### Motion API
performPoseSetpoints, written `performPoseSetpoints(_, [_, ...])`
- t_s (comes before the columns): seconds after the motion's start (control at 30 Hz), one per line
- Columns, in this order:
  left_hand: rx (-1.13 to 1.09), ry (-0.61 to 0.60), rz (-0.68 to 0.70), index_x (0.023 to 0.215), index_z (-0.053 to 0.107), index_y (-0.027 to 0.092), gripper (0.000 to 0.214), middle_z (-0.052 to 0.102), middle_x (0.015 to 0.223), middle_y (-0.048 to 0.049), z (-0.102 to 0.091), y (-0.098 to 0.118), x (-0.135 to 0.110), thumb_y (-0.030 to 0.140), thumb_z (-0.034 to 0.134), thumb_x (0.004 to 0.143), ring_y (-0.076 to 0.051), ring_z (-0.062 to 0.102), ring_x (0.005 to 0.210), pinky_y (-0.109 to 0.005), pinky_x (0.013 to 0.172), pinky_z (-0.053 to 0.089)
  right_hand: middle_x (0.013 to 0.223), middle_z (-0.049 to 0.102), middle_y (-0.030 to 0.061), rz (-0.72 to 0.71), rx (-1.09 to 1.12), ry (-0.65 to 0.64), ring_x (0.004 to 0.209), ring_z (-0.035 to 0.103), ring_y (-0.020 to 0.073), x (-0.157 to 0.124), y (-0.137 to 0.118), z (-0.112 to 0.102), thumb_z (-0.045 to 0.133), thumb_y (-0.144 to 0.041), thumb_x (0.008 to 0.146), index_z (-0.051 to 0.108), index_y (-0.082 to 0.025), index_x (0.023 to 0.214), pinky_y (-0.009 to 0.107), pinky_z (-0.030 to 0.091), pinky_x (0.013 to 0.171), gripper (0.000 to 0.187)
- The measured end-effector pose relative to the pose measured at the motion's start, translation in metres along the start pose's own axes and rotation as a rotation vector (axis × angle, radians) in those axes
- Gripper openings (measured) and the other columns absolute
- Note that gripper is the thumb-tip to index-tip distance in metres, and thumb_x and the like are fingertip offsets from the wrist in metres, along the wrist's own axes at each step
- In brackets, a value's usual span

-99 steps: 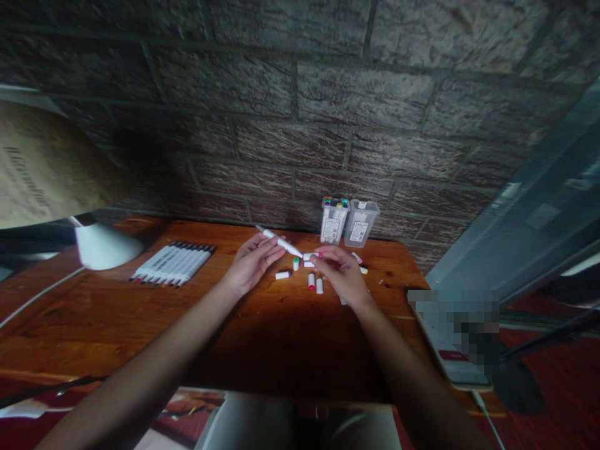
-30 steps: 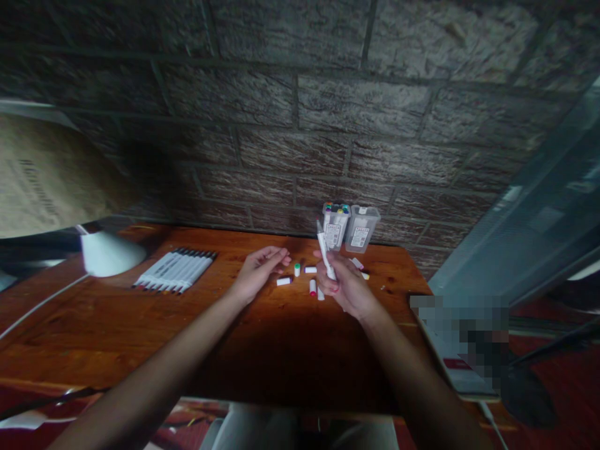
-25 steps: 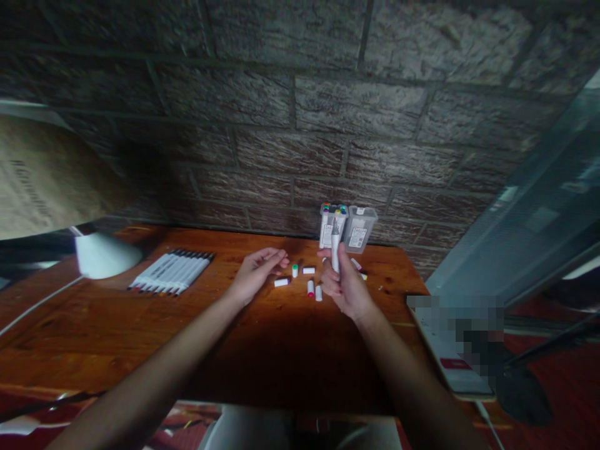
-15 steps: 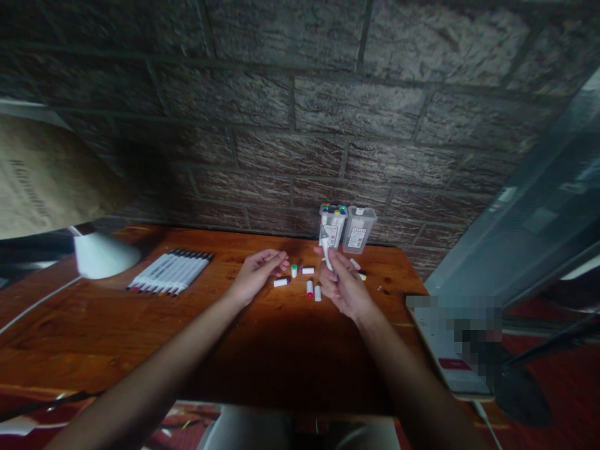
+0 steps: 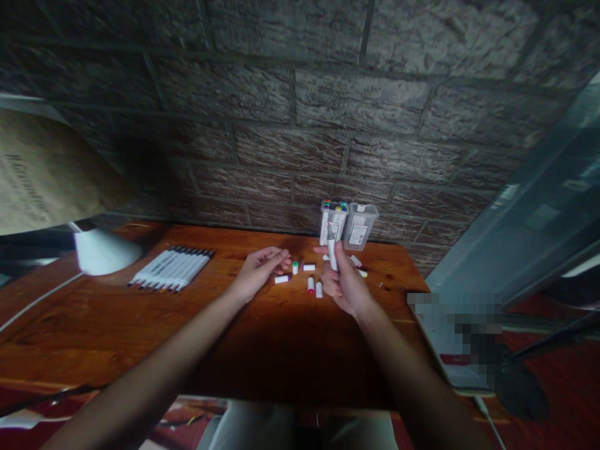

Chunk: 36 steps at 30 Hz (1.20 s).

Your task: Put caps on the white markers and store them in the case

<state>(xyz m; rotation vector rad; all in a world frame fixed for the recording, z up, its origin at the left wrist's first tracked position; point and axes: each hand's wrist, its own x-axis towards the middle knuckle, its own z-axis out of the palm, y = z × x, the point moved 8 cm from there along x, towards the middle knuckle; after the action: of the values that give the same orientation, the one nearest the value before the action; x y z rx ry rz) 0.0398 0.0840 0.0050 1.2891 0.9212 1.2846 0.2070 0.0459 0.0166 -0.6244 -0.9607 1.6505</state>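
Note:
My right hand [image 5: 347,284] is closed around a white marker [image 5: 332,253], held with its grey end up, in front of the clear boxes. Thumb and fingers grip its lower part, which is partly hidden. My left hand [image 5: 262,269] rests over the table with its fingers curled in towards the thumb; whether anything is between them is hidden. Just right of its fingertips stands a green-topped cap [image 5: 295,267]. Several more white caps lie between my hands, among them a purple-edged cap [image 5: 309,267], a red-ended cap [image 5: 310,285] and a plain white cap [image 5: 319,290].
A clear box with markers [image 5: 333,225] stands against the brick wall, beside another clear box [image 5: 360,226]. On the left lies a row of white markers [image 5: 171,270], near a lamp [image 5: 105,253]. A laptop-like flat device [image 5: 462,375] sits at the table's right edge.
The marker in my right hand has turned more upright and shifted slightly right. My left hand stays in almost the same place, and the caps lie as before.

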Motion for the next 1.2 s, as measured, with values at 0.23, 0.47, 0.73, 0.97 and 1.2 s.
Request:
performPoseSetpoints(0.23, [0.012, 0.011, -0.022, 0.079, 0.072, 0.014, 0.028, 0.07, 0.076, -0.0042, -0.001, -0.003, 0.001, 0.04, 0.077, 0.073, -0.012, 0.062, 0.067, -0.024, 0.065, 0.048, 0.045, 0.027, -0.0117, -0.025, -0.042, 0.176, 0.033, 0.014, 0.0012, 0.003, -0.005, -0.017, 0.063, -0.072, 0.071, 0.05, -0.019, 0.066, 0.016, 0.007, 0.03, 0.055])
performPoseSetpoints(0.47, [0.041, -0.019, -0.018, 0.081, 0.071, 0.013, 0.029, 0.07, 0.078, -0.0053, 0.002, -0.003, -0.001, 0.042, 0.074, 0.075, -0.013, 0.063, 0.069, -0.025, 0.065, 0.048, 0.043, 0.029, -0.0098, -0.156, -0.097, 0.319, 0.033, 0.02, 0.0026, -0.004, -0.018, -0.019, 0.062, -0.072, 0.071, 0.043, -0.02, 0.058, 0.018, 0.011, 0.031, 0.057])
performPoseSetpoints(0.73, [0.065, -0.052, 0.004, 0.081, 0.071, 0.014, 0.029, 0.069, 0.074, -0.0036, 0.007, 0.001, -0.004, 0.042, 0.072, 0.078, -0.012, 0.059, 0.064, -0.024, 0.062, 0.044, 0.055, 0.044, -0.0071, -0.252, -0.076, 0.214, 0.041, 0.033, 0.0042, 0.004, -0.007, -0.016, 0.062, -0.058, 0.081, 0.061, -0.019, 0.082, 0.017, 0.025, 0.037, 0.039])
performPoseSetpoints(0.97, [0.165, -0.168, 0.008, 0.084, 0.071, 0.013, 0.032, 0.071, 0.075, -0.0063, 0.02, 0.002, -0.01, 0.045, 0.065, 0.083, -0.01, 0.049, 0.054, -0.023, 0.052, 0.035, 0.082, 0.069, -0.0011, -0.316, -0.021, 0.196, 0.069, 0.062, 0.0113, 0.008, -0.013, -0.022, 0.071, -0.042, 0.079, 0.061, -0.024, 0.1, 0.025, 0.052, 0.067, 0.03])
performPoseSetpoints(1.2, [0.195, -0.363, -0.134, 0.096, 0.072, 0.014, 0.037, 0.076, 0.09, -0.0121, 0.038, -0.007, -0.021, 0.047, 0.065, 0.082, -0.01, 0.05, 0.052, -0.022, 0.047, 0.032, 0.09, 0.072, -0.0001, -0.28, 0.13, 0.157, 0.087, 0.07, 0.0158, 0.006, -0.013, -0.017, 0.077, -0.036, 0.075, 0.057, -0.025, 0.095, 0.035, 0.055, 0.084, 0.029])
